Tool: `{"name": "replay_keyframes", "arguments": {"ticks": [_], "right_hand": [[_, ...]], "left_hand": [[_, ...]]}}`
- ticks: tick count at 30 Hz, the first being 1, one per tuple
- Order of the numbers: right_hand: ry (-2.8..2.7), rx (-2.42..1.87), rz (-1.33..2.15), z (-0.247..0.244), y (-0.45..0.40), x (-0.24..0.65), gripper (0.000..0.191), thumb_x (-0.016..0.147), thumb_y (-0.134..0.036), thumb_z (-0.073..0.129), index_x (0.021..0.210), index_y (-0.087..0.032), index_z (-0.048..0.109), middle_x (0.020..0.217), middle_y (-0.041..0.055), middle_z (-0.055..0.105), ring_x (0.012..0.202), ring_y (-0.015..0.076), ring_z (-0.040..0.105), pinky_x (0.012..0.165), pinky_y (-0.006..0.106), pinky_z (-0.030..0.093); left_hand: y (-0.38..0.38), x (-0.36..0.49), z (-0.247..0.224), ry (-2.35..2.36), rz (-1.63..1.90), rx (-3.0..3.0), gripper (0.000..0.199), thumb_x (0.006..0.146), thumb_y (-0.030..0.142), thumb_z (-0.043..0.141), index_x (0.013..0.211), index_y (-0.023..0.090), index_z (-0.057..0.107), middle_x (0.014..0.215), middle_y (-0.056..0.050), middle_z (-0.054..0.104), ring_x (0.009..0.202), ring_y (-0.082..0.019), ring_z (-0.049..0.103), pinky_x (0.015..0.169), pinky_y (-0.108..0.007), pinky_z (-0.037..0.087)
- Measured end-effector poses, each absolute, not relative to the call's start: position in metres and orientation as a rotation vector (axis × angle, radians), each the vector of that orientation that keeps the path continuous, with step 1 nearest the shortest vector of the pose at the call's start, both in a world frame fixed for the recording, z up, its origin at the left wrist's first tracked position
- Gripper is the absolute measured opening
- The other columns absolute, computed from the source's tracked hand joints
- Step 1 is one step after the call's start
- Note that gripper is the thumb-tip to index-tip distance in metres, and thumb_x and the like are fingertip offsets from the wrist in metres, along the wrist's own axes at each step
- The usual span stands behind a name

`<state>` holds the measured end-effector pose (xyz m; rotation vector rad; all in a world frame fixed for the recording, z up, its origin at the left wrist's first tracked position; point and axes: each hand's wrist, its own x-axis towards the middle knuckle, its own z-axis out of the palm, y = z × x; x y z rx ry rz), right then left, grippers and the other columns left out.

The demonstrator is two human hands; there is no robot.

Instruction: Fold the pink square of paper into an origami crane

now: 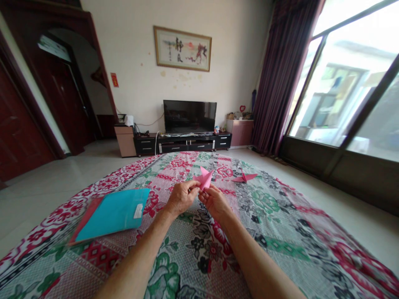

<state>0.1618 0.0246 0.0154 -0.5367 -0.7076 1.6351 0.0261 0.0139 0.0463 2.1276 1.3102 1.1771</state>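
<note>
Between my two hands, a little above the table, is a folded pink paper figure (205,178) with pointed flaps sticking up. My left hand (183,197) pinches its left side between thumb and fingers. At its lower right edge, my right hand (215,200) grips it with the fingers curled and the palm partly turned up. A second folded paper figure, a darker pink origami crane (245,177), lies on the cloth beyond my right hand. To the left of my left hand rests a plastic packet of coloured paper (114,216), blue on top with red showing at the edge.
A patterned floral tablecloth (264,232) covers the round table. Past its far edge stand a low black cabinet (174,143) and a television (190,117). A purple curtain (274,74) and large window panes are at the right; a doorway is at the left.
</note>
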Motion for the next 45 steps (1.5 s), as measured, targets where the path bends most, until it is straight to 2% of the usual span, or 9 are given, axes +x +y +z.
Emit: {"name": "replay_keyframes", "arguments": {"ticks": [7, 19, 24, 33, 39, 45], "right_hand": [[-0.716, -0.508, 1.628, 0.015, 0.025, 0.161, 0.022, 0.061, -0.013, 0.068, 0.08, -0.019, 0.058, 0.073, -0.0004, 0.067, 0.061, 0.0094, 0.062, 0.063, 0.021, 0.051], [-0.676, -0.51, 1.629, 0.016, 0.023, 0.16, 0.02, 0.057, -0.01, 0.068, 0.066, -0.018, 0.052, 0.064, -0.0028, 0.064, 0.06, 0.0099, 0.062, 0.063, 0.022, 0.051], [-0.733, -0.507, 1.629, 0.016, 0.022, 0.16, 0.016, 0.061, -0.013, 0.067, 0.07, -0.018, 0.055, 0.071, -0.001, 0.066, 0.066, 0.0105, 0.063, 0.067, 0.023, 0.051], [-0.716, -0.523, 1.647, 0.018, 0.02, 0.159, 0.018, 0.058, -0.012, 0.07, 0.07, -0.018, 0.057, 0.066, -0.0024, 0.065, 0.058, 0.009, 0.06, 0.061, 0.021, 0.049], [-0.735, -0.527, 1.628, 0.012, 0.023, 0.159, 0.019, 0.058, -0.01, 0.069, 0.073, -0.016, 0.06, 0.067, -0.001, 0.067, 0.058, 0.0092, 0.061, 0.059, 0.02, 0.049], [-0.764, -0.509, 1.605, 0.005, 0.029, 0.158, 0.017, 0.059, -0.012, 0.069, 0.074, -0.016, 0.061, 0.066, -0.0005, 0.067, 0.056, 0.0091, 0.06, 0.059, 0.02, 0.049]], "left_hand": [[0.016, 0.032, 0.039, 1.271, 1.295, 2.163, 0.022, 0.077, 0.023, 0.056, 0.096, 0.021, 0.068, 0.085, -0.003, 0.069, 0.073, -0.014, 0.062, 0.068, -0.023, 0.047], [0.016, 0.032, 0.034, 1.378, 1.324, 2.363, 0.02, 0.083, 0.022, 0.051, 0.092, 0.023, 0.069, 0.073, -0.003, 0.059, 0.072, -0.014, 0.055, 0.068, -0.023, 0.043], [0.016, 0.034, 0.032, 1.336, 1.443, 2.373, 0.021, 0.081, 0.015, 0.049, 0.09, 0.02, 0.067, 0.079, -0.004, 0.058, 0.077, -0.014, 0.056, 0.072, -0.024, 0.045], [0.014, 0.036, 0.032, 1.21, 1.542, 2.507, 0.025, 0.077, 0.006, 0.046, 0.088, 0.017, 0.065, 0.094, -0.007, 0.056, 0.091, -0.016, 0.055, 0.083, -0.027, 0.046], [0.013, 0.037, 0.032, 1.251, 1.523, 2.54, 0.024, 0.075, 0.005, 0.046, 0.085, 0.015, 0.065, 0.093, -0.007, 0.057, 0.09, -0.017, 0.054, 0.083, -0.028, 0.047], [0.015, 0.037, 0.027, 1.258, 1.525, 2.719, 0.023, 0.075, 0.005, 0.047, 0.087, 0.015, 0.065, 0.106, -0.008, 0.057, 0.097, -0.02, 0.052, 0.088, -0.033, 0.046]]}}
